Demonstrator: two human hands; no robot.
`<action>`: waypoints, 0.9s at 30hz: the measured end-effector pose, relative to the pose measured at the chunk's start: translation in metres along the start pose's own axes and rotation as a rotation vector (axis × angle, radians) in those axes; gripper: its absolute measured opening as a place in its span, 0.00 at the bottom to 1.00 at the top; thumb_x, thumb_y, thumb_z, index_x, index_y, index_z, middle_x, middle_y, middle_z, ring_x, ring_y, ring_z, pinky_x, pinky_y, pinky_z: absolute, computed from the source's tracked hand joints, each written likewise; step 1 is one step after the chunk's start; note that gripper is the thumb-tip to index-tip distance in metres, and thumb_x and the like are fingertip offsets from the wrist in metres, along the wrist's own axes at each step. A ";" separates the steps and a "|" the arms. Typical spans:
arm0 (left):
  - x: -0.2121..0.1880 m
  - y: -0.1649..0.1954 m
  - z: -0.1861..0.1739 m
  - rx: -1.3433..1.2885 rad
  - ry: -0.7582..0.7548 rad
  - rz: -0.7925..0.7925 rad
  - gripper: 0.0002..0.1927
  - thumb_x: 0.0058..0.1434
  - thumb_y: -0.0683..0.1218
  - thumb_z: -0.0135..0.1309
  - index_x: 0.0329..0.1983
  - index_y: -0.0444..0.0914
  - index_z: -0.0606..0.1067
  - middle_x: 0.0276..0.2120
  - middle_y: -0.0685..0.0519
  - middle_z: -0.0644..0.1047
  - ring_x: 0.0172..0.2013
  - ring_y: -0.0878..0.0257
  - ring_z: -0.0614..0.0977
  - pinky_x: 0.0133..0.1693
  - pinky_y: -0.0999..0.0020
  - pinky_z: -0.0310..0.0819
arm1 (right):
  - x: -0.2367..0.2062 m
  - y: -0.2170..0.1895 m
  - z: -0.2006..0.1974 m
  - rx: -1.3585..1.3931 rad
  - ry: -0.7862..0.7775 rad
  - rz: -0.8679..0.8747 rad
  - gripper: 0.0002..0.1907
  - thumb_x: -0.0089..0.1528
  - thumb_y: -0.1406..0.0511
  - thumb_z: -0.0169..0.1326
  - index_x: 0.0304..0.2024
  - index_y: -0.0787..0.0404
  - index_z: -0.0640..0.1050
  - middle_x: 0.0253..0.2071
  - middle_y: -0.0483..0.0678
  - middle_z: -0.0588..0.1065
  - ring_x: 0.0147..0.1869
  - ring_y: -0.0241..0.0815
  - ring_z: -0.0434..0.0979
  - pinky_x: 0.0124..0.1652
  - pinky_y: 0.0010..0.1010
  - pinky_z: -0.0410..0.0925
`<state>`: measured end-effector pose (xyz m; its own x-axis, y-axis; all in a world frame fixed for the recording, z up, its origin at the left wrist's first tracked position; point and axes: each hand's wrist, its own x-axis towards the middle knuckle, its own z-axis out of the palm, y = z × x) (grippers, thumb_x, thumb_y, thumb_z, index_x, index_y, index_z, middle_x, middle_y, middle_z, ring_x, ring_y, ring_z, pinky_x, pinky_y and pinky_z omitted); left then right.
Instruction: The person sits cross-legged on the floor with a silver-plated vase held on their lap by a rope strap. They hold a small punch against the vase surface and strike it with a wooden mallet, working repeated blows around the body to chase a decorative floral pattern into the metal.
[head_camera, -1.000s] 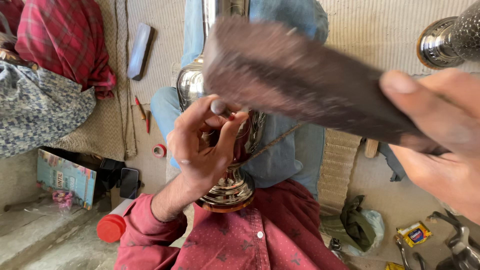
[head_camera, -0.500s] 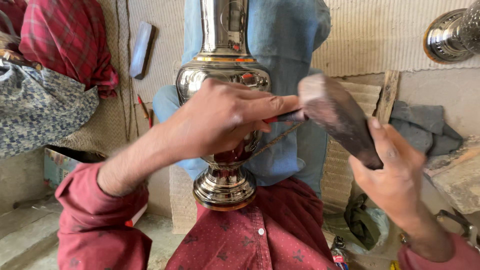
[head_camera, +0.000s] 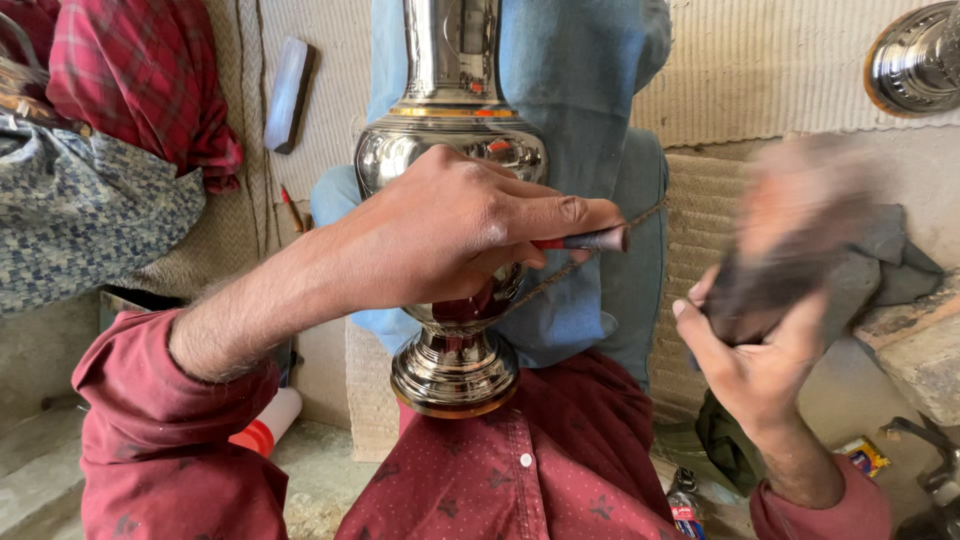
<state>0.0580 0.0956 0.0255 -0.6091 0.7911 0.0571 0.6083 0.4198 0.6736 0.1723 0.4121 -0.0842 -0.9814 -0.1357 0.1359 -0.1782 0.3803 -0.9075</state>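
Two bare hands work over a tall, shiny silver-coloured metal vase (head_camera: 450, 180) with a narrow neck, a round belly and a flared foot; it lies along the person's lap, foot toward the dark red dotted shirt (head_camera: 540, 470), neck pointing away over the blue trouser legs (head_camera: 590, 120); the left hand (head_camera: 450, 235) rests on the belly of the vase, its fingers curled shut round a thin tool with a red and dark handle (head_camera: 585, 241), the handle end sticking out past the fingertips toward the right; a thin dark cord or rod (head_camera: 590, 255) runs slanting just below that handle, and whether it is part of the tool cannot be told; the right hand (head_camera: 760, 360) is raised well to the right of the vase, fingers wrapped round the lower end of a dark brown, flat, blurred mallet-like block (head_camera: 790, 240); the blur hides its exact shape.

Around them: a pale woven mat (head_camera: 760, 70) under the legs; a long pale blue bar (head_camera: 287, 95) lying on the mat at upper left; a red checked cloth (head_camera: 140, 80) and a blue-grey patterned bundle (head_camera: 80, 215) at far left; a second shiny metal piece (head_camera: 915, 60) at the top right corner; a red and white bottle (head_camera: 262, 430) partly hidden behind the left sleeve.
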 end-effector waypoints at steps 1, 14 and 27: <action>-0.003 0.002 0.003 -0.020 0.039 -0.001 0.33 0.62 0.39 0.61 0.70 0.47 0.68 0.55 0.61 0.83 0.49 0.57 0.86 0.41 0.64 0.81 | 0.001 0.002 -0.003 0.032 -0.011 0.004 0.37 0.65 0.76 0.64 0.70 0.61 0.59 0.42 0.50 0.76 0.42 0.39 0.79 0.42 0.32 0.74; -0.031 0.034 0.031 0.073 0.510 -0.318 0.24 0.65 0.34 0.62 0.63 0.38 0.72 0.44 0.53 0.82 0.35 0.59 0.83 0.38 0.66 0.78 | 0.097 -0.060 -0.053 -0.520 -0.447 -0.327 0.45 0.55 0.76 0.65 0.72 0.52 0.64 0.38 0.52 0.76 0.34 0.43 0.77 0.36 0.32 0.71; -0.059 0.037 0.128 -0.170 1.251 -0.471 0.25 0.64 0.29 0.63 0.59 0.30 0.64 0.44 0.48 0.75 0.42 0.67 0.79 0.42 0.77 0.77 | 0.158 -0.124 -0.057 -0.573 -0.672 -0.513 0.46 0.48 0.78 0.57 0.69 0.47 0.67 0.35 0.48 0.72 0.29 0.42 0.67 0.30 0.35 0.65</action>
<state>0.1819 0.1214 -0.0468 -0.8485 -0.3841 0.3641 0.1994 0.4054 0.8922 0.0349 0.3960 0.0728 -0.5659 -0.8234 0.0434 -0.7460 0.4889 -0.4522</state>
